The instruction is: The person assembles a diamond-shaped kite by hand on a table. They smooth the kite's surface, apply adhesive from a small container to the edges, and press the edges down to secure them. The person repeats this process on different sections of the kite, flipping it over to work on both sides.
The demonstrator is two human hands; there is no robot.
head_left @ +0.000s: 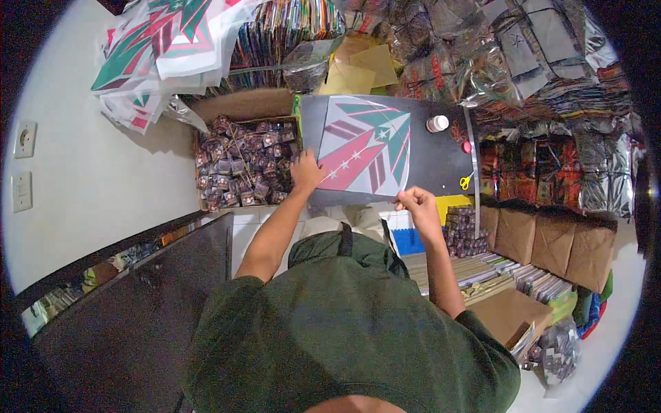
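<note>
A diamond-shaped kite (358,148) in red, green and white, with stars and stripes, lies flat on the dark tabletop (434,172) in front of me. At the kite's left edge rests my left hand (306,172), fingers apart and laid against the sheet and table. My right hand (416,202) is closed in a pinch at the kite's lower right corner, by the table's near edge. Whether a thread is also between those fingertips is too small to tell.
Left of the table stands a cardboard box (244,103) full of small wrapped spools. A white jar (437,124), a red lid (467,147) and yellow scissors (465,182) lie on the right. More kites (182,41) hang at upper left; wrapped bundles (544,165) fill the right side.
</note>
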